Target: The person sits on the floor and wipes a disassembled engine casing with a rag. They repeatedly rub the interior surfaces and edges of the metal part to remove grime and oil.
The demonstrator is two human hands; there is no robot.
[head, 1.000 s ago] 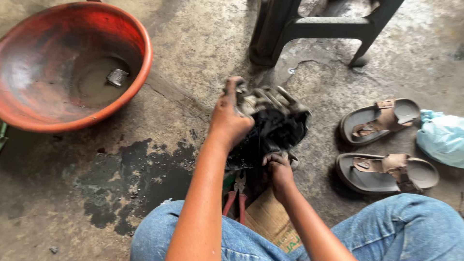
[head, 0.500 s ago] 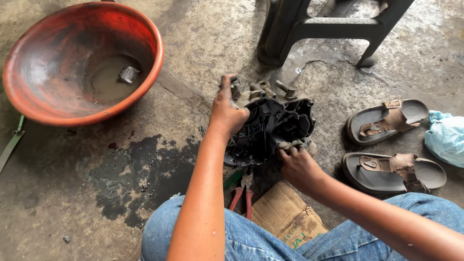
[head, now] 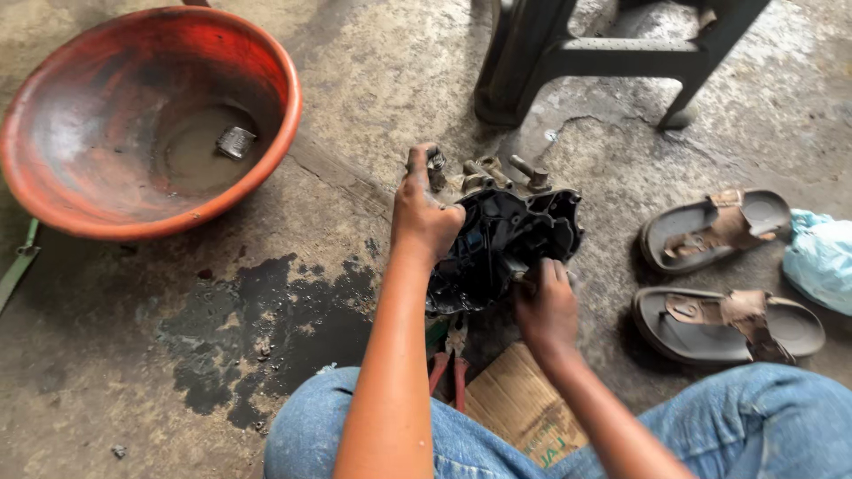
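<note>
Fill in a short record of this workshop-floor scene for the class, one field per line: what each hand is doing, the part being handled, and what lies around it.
left hand: grips the top left edge of the black greasy metal engine casing
right hand: presses against the casing's lower right side
casing: stands tilted on the stained concrete floor, metal studs along its top
left of it: round orange plastic basin holding murky liquid and a small metal piece
right of it: pair of brown sandals
below it: red-handled pliers, flattened cardboard
behind it: dark plastic stool
</note>
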